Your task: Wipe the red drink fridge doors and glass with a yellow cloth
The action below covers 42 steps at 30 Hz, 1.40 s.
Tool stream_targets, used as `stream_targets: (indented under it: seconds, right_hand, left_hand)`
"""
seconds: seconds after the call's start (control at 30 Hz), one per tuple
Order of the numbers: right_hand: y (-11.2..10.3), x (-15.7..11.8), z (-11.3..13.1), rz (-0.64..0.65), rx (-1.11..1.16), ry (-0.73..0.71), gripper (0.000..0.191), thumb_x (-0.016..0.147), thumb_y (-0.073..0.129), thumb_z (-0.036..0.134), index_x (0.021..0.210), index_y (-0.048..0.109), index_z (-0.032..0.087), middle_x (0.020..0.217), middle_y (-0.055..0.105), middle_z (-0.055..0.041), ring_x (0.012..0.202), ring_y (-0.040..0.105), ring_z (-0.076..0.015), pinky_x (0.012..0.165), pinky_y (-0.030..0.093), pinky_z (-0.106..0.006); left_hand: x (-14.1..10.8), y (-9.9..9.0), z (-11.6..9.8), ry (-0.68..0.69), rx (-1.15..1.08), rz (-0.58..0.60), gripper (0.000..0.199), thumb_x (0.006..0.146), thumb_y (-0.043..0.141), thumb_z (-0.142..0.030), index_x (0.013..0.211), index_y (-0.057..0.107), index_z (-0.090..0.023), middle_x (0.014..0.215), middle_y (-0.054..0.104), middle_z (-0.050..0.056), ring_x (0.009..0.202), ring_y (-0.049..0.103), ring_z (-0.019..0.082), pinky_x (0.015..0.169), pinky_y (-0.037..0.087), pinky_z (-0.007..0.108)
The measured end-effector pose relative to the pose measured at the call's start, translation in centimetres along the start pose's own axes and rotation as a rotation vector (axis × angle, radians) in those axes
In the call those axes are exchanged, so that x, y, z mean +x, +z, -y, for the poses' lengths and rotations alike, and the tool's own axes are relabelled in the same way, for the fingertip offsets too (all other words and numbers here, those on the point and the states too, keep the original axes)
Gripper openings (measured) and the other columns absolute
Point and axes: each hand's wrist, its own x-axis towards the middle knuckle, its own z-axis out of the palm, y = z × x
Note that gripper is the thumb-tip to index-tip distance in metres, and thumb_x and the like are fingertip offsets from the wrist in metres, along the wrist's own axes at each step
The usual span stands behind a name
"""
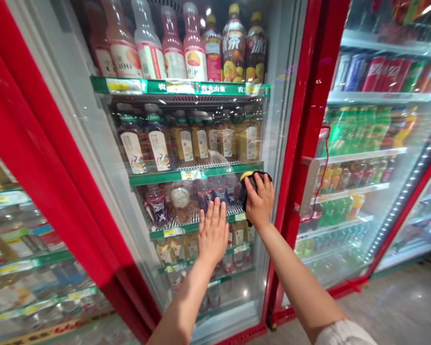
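Observation:
My right hand point(259, 199) presses a black cloth with a yellow patch point(247, 175) against the glass door of a drinks fridge, near its right edge. The fingers lie over the cloth and hide much of it. Lower and to the left, my left hand point(213, 235) is held flat toward the same glass, fingers stretched out and nothing in them. Whether its palm touches the pane I cannot tell. Behind the glass, dark-labelled bottles point(158, 207) stand on the shelf point(165, 233) at the height of my hands.
A red door frame point(295, 139) runs down the right of the pane, with a metal handle point(307, 184) beyond it. More bottles point(233, 45) fill the upper shelves. Another fridge point(366, 153) stands at right, above a grey floor point(409, 297). A red frame point(50, 167) crosses at left.

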Motion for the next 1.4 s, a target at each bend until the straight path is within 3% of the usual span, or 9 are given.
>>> stream_targets:
  seconds: [0.13,0.23,0.4,0.5,0.77,0.97,1.13,1.23,1.4]
  right_hand:
    - [-0.4,-3.5,-1.7,-0.002,-0.042,0.115,0.060,0.094,0.044,0.010,0.152,0.047,0.028,0.153,0.050,-0.0128,0.155,0.023,-0.0320,0.115,0.035,-0.058]
    - [-0.5,-5.7,-0.6,0.054,-0.025,0.028,0.060,0.093,0.045,0.011,0.150,0.049,0.028,0.151,0.053,-0.0112,0.156,0.020,-0.0316,0.117,0.033,-0.058]
    - [-0.7,1.4,1.2,0.120,0.046,-0.243,0.052,0.097,0.049,0.020,0.147,0.051,0.036,0.154,0.052,0.0001,0.156,0.021,-0.0253,0.123,0.024,-0.052]
    - [-1.1,6.0,0.7,0.110,0.038,-0.185,0.054,0.099,0.047,0.018,0.149,0.048,0.036,0.159,0.045,0.0005,0.156,0.020,-0.0247,0.124,0.023,-0.051]
    - [-1.2,1.4,0.0,0.124,0.061,-0.155,0.054,0.099,0.045,0.015,0.149,0.049,0.035,0.155,0.051,-0.0013,0.156,0.019,-0.0253,0.123,0.024,-0.053]
    - [-1.2,6.6,-0.3,0.146,0.069,-0.174,0.058,0.099,0.046,0.019,0.154,0.041,0.037,0.162,0.040,0.0008,0.157,0.017,-0.0268,0.124,0.022,-0.055]
    - [-0.8,0.2,-3.0,0.045,0.003,0.024,0.060,0.095,0.046,0.013,0.152,0.045,0.029,0.159,0.044,-0.0087,0.156,0.018,-0.0311,0.121,0.026,-0.059]
    - [-0.6,-5.0,-3.5,0.091,0.017,-0.038,0.061,0.091,0.050,0.009,0.149,0.050,0.029,0.155,0.050,-0.0093,0.157,0.015,-0.0315,0.120,0.026,-0.060]
    - [-0.8,-2.7,-4.6,0.176,0.033,-0.175,0.057,0.094,0.051,0.011,0.145,0.053,0.037,0.154,0.052,-0.0029,0.155,0.022,-0.0268,0.123,0.025,-0.056]
  left_hand:
    - [0.1,0.5,-1.0,0.005,0.010,0.020,0.079,0.100,0.048,-0.024,0.162,0.001,-0.018,0.168,0.018,0.011,0.157,0.012,0.026,0.128,0.019,0.052]
    - [0.0,0.8,-1.6,0.005,0.023,0.032,0.079,0.100,0.047,-0.025,0.162,-0.001,-0.016,0.168,0.020,0.011,0.157,0.013,0.026,0.127,0.021,0.051]
    - [0.4,1.3,-2.6,-0.018,0.048,0.027,0.081,0.100,0.046,-0.024,0.161,-0.006,-0.013,0.167,0.020,0.015,0.157,0.012,0.027,0.126,0.022,0.053]
    - [0.8,1.4,-3.3,-0.053,0.060,0.025,0.081,0.101,0.046,-0.024,0.161,-0.007,-0.012,0.167,0.019,0.016,0.157,0.012,0.028,0.126,0.024,0.054]
    - [0.7,0.4,-2.7,-0.107,0.080,0.013,0.080,0.101,0.045,-0.024,0.161,-0.006,-0.014,0.168,0.015,0.015,0.157,0.011,0.028,0.127,0.020,0.055]
    - [2.0,-0.1,-2.8,-0.111,0.089,0.018,0.080,0.101,0.045,-0.024,0.161,-0.006,-0.014,0.168,0.013,0.016,0.157,0.009,0.028,0.127,0.020,0.056]
    - [2.5,-0.1,-3.6,-0.064,0.087,0.050,0.077,0.100,0.046,-0.024,0.162,0.001,-0.014,0.169,0.013,0.014,0.157,0.006,0.028,0.127,0.020,0.055]
    - [2.1,0.4,-3.9,-0.038,0.077,0.053,0.076,0.099,0.046,-0.022,0.163,0.005,-0.016,0.169,0.012,0.013,0.157,0.008,0.028,0.126,0.022,0.056]
    - [2.2,1.6,-4.6,-0.005,0.049,0.037,0.074,0.099,0.047,-0.021,0.163,0.009,-0.015,0.169,0.014,0.014,0.157,0.009,0.028,0.126,0.023,0.055]
